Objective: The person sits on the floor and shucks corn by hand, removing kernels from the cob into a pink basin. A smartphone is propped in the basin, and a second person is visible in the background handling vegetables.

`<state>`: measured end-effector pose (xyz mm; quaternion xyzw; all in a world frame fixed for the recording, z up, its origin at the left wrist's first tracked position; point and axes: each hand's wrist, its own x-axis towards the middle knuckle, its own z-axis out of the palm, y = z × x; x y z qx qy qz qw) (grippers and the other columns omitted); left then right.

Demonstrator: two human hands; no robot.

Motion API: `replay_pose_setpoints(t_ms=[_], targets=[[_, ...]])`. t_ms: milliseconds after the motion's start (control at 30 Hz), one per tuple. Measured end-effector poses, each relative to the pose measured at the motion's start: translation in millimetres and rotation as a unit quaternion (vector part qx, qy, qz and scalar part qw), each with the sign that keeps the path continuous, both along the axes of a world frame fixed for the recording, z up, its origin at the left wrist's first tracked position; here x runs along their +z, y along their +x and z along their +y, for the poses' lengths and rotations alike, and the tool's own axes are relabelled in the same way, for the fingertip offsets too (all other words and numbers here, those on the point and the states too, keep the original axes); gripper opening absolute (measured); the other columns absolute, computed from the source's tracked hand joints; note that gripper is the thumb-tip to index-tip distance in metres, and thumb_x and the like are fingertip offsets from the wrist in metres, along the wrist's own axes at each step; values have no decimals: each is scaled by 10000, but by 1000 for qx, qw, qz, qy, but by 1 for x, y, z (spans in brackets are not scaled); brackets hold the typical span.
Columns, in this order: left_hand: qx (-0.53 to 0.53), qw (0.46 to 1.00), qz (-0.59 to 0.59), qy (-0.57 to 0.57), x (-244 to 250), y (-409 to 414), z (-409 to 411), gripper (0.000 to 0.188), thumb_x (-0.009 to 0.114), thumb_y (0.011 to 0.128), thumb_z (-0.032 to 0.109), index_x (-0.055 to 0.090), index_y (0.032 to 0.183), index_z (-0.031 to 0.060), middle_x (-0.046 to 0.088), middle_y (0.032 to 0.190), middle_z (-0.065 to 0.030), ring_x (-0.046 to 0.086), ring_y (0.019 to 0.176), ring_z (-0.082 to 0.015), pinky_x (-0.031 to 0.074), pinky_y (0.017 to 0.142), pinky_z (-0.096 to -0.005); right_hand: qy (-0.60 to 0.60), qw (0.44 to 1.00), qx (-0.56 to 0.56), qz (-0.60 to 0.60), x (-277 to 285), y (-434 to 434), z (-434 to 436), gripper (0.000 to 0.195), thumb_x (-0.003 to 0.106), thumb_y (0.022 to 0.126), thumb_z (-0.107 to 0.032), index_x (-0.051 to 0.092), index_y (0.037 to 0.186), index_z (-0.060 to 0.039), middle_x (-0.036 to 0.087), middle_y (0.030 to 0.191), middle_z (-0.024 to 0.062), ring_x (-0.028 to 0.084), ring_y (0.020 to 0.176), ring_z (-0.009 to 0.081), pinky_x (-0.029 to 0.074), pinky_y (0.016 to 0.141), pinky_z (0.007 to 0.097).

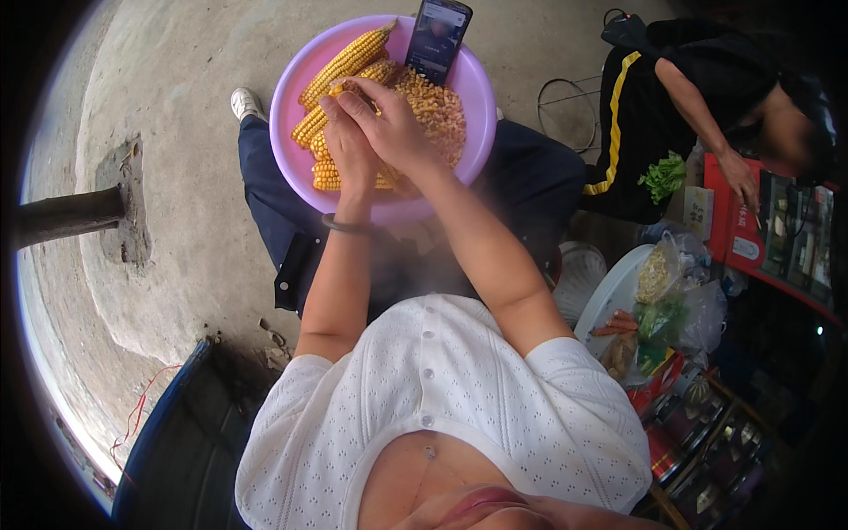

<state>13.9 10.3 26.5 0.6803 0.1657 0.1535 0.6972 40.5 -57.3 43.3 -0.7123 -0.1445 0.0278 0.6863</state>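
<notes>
Above a pink-purple plastic basin (281, 142) on my lap, my left hand (349, 149) and my right hand (392, 126) are pressed together around an ear of corn (338, 88). Only its tip shows past my fingers; the rest is hidden. Whole dried yellow ears (348, 63) lie in the basin's left half, some under my hands. Loose corn kernels (437, 109) are heaped in the right half. A smartphone (438, 40) with a lit screen leans upright against the far rim. A dark band (346, 225) circles my left wrist.
To the right, another person (722, 79) bends over a red-framed display case (735, 212). Nearer stands a light round table (589, 311) with carrots (616, 322) and bagged vegetables. A metal ring stand (568, 116) is on the concrete floor (192, 165). A dark post (69, 215) juts in at left.
</notes>
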Motion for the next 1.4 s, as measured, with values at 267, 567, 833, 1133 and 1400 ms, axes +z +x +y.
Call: replay_pose_setpoints(t_ms=[267, 567, 833, 1133, 1400], targets=[[24, 1000, 5, 0, -5, 1, -2, 710, 183, 1013, 518, 602, 1013, -56, 650, 902, -140, 601, 841, -214, 462, 742, -349, 33, 999, -14, -16, -8, 3, 0, 308, 457, 984, -211, 609, 1069, 43, 671, 959, 148, 646, 911, 226, 489, 807, 319], [-1, 999, 42, 0, 9, -2, -1, 698, 191, 1017, 497, 584, 1095, -74, 650, 966, -160, 606, 913, -218, 456, 799, -332, 43, 998, 49, 21, -7, 11, 0, 337, 424, 1009, -225, 617, 1130, 23, 659, 1075, 108, 606, 1008, 157, 460, 897, 274], [63, 995, 75, -21, 5, 6, 0, 711, 194, 1015, 503, 571, 1121, -90, 647, 976, -168, 605, 926, -235, 455, 815, -340, 77, 996, 19, 51, -7, -4, -7, 320, 497, 978, -204, 588, 1184, 23, 627, 1163, 130, 576, 1099, 181, 436, 947, 290], [62, 997, 40, -18, -4, 7, 2, 663, 251, 1013, 514, 567, 825, -38, 575, 697, -83, 500, 643, -148, 417, 596, -301, -11, 1000, -2, 4, -1, -15, -4, 325, 450, 990, -184, 581, 1208, 18, 626, 1187, 167, 597, 1120, 256, 458, 941, 328], [73, 997, 30, -3, -3, 6, 0, 687, 245, 1002, 546, 567, 826, -35, 563, 684, -63, 478, 636, -132, 400, 586, -292, -31, 998, -16, 58, -11, -11, -8, 334, 443, 998, -213, 597, 1189, 14, 638, 1169, 164, 605, 1106, 236, 460, 923, 316]])
